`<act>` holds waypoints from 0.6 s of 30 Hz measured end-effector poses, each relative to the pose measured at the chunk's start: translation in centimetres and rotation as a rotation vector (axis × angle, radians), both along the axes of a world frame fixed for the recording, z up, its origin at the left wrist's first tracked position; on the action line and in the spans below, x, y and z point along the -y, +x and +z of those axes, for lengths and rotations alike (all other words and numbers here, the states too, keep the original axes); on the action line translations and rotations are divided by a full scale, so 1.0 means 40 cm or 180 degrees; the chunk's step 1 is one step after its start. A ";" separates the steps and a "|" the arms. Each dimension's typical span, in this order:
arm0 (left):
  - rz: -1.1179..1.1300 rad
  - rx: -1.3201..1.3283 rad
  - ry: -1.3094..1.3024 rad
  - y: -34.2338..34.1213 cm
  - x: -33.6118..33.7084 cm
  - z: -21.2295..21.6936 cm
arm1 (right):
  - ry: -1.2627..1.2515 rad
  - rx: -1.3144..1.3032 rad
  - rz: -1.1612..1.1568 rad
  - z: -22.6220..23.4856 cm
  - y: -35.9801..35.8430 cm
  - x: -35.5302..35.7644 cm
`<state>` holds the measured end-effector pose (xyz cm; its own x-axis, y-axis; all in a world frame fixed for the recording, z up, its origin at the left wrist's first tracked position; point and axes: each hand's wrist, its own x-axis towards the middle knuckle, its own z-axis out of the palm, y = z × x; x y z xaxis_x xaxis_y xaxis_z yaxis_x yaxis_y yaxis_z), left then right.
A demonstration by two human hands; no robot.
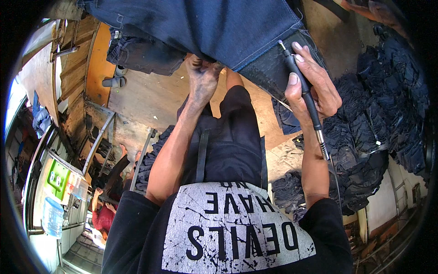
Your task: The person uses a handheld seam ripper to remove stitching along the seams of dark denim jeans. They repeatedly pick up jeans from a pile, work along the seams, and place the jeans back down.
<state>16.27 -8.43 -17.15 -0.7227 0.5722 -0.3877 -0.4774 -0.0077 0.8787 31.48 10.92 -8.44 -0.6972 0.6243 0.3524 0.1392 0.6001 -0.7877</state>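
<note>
A dark blue denim garment [182, 27] spreads across the top of the view, with a stitched hem and loose threads at its right end. In my right hand [315, 82] is a black pen-shaped rotary tool [301, 75], gripped between thumb and fingers. The tool's small rounded bit lies over the denim close to the hem; whether it touches cannot be told. A thin cable trails from the tool's springy metal end. My left hand [203, 80], smudged dark, is at the near edge of the denim with fingers curled against it, some hidden under the cloth.
Large piles of dark denim [351, 123] are heaped on the right. More folded denim [146, 55] lies under the garment's left side. Grey sandals [114, 82] sit on the floor at left. Beyond metal frames are a person in red [104, 217] and a blue water jug [53, 217].
</note>
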 end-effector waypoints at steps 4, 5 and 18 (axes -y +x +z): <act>-0.0059 -0.0169 -0.0291 -0.002 0.000 -0.010 | 0.0052 0.0074 -0.0126 -0.005 0.002 -0.001; -0.0074 -0.0171 -0.0304 -0.002 0.001 -0.013 | 0.0070 0.0078 -0.0105 -0.007 0.002 -0.001; 0.0094 0.0088 -0.0369 0.005 0.001 -0.026 | -0.0031 0.0151 0.0005 0.006 0.004 0.003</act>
